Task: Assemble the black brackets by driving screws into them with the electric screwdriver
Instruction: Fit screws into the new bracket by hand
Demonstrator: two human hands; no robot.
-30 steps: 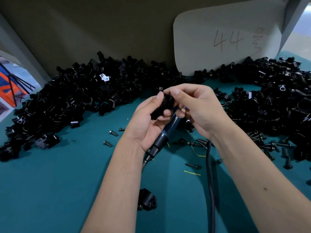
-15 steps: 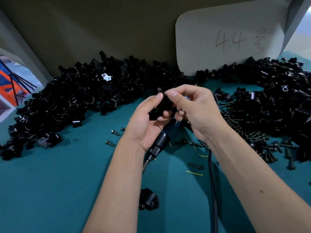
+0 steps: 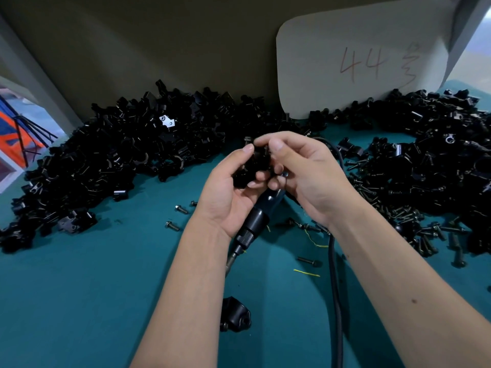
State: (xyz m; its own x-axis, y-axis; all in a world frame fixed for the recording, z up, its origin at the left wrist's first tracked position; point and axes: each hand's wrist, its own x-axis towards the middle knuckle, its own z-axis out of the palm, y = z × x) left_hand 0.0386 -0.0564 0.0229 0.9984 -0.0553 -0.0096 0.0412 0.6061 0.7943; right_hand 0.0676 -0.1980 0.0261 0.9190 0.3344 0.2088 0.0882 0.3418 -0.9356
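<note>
One head-worn camera looks forward and down, close over the teal worktop point(image 3: 79, 301). It faces the back wall point(image 3: 159, 43).

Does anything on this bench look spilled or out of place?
Mostly loose bits. A few screws lie scattered on the green mat, apart from the heaps. One bracket sits alone near the forearms, and yellow wire scraps lie by the cable.

Both hands meet over a teal worktop point(image 3: 79, 301), the left hand point(image 3: 228, 197) and right hand point(image 3: 308, 176) pinching a black bracket point(image 3: 252, 168). An electric screwdriver point(image 3: 255, 221) angles beneath them. Bracket heaps point(image 3: 119, 155) line the back.
</note>
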